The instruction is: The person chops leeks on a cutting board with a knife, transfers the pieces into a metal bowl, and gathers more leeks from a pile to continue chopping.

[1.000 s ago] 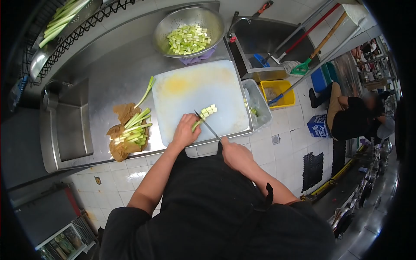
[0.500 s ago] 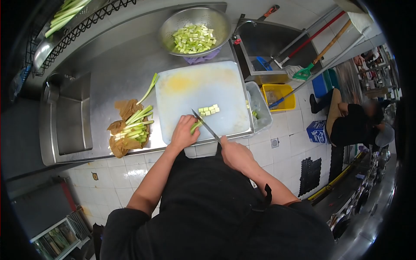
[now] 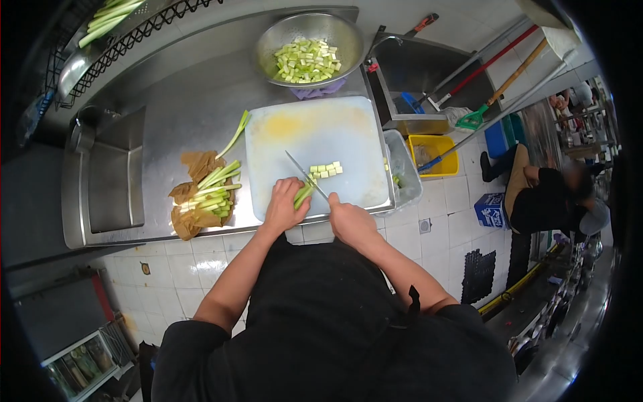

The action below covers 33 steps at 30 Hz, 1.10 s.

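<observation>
My left hand (image 3: 287, 204) is closed round green stalks (image 3: 304, 194) on the white cutting board (image 3: 311, 124). In my right hand (image 3: 351, 221) is the handle of a knife (image 3: 299, 166), its blade lying across the end of the stalks and pointing up and left. Cut pale green pieces (image 3: 326, 169) sit in short rows just right of the blade. Left of the board, more stalks (image 3: 214, 197) rest on brown paper (image 3: 191, 223), and a single stalk (image 3: 234, 134) lies by the board's edge. A metal colander (image 3: 264, 47) behind the board holds many cut pieces.
A sink (image 3: 117, 181) is at the left and another basin (image 3: 429, 124) at the back right. A clear bin (image 3: 405, 171) and a yellow bucket (image 3: 442, 166) stand right of the board. Mop handles lean beyond them. Another person (image 3: 549, 194) is at the far right.
My right hand and the knife have moved left, and the blade now crosses the stalks' end. The view has shifted slightly.
</observation>
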{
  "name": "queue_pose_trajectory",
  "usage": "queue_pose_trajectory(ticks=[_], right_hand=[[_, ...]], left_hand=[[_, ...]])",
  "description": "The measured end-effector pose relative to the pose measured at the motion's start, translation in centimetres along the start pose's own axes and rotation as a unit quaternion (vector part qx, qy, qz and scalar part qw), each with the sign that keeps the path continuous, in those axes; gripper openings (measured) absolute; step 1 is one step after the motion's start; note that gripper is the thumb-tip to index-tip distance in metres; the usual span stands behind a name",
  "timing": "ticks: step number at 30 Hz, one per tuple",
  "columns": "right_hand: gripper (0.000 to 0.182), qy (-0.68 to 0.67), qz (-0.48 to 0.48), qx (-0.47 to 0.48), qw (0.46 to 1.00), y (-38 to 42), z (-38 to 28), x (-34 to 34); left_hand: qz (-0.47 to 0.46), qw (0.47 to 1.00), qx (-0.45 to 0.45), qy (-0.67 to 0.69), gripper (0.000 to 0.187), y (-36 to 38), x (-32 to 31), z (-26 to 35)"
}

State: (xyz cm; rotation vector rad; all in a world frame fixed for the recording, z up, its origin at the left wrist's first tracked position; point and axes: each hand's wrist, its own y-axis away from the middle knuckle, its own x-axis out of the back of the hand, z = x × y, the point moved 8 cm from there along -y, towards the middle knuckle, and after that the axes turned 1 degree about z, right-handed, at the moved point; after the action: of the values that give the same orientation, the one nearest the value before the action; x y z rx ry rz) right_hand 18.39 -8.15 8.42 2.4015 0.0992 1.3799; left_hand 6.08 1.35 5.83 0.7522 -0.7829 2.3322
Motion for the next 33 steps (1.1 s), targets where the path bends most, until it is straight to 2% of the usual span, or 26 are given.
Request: queue_pose_trajectory(ticks=[5, 9, 14, 17, 18, 19, 26, 29, 33], right_hand=[[0.024, 0.001, -0.067, -0.008, 0.998, 4.4, 0.2, 1.9], [0.020, 0.027, -0.118, -0.051, 0.991, 5.2, 0.6, 0.7], [0.019, -0.008, -0.029, -0.006, 1.000, 0.2, 0.7, -3.3], [0.018, 0.006, -0.006, 0.032, 0.999, -1.8, -0.1, -2.4], [0.018, 0.006, -0.004, 0.032, 0.999, -1.7, -0.3, -1.7], [0.018, 0.002, -0.010, 0.026, 1.000, -1.1, -0.7, -0.6], [0.022, 0.016, -0.115, -0.011, 0.993, 4.8, -0.6, 1.5], [0.024, 0.019, -0.104, -0.020, 0.994, 4.8, 0.2, -0.1], [0.022, 0.006, -0.071, 0.004, 0.997, 0.3, 0.1, -3.2]], left_hand=[[-0.014, 1.000, 0.003, -0.011, 0.030, 0.9, -0.1, -0.3], [-0.001, 1.000, -0.003, -0.002, 0.027, 1.3, -0.8, -1.0], [-0.003, 1.000, 0.008, 0.005, 0.026, 1.0, -0.6, -0.9], [-0.011, 1.000, 0.012, 0.007, 0.027, 1.2, -0.6, -1.0], [0.014, 1.000, 0.016, 0.009, 0.026, 1.2, -0.1, -0.6], [0.038, 0.999, 0.023, 0.011, 0.026, 1.2, 0.4, -0.4], [0.026, 0.999, 0.018, -0.010, 0.029, 2.2, 0.4, -0.8], [0.022, 0.999, 0.026, 0.004, 0.027, 2.2, 0.2, -0.8], [0.024, 0.999, 0.034, 0.007, 0.028, 2.1, 0.1, -1.3]])
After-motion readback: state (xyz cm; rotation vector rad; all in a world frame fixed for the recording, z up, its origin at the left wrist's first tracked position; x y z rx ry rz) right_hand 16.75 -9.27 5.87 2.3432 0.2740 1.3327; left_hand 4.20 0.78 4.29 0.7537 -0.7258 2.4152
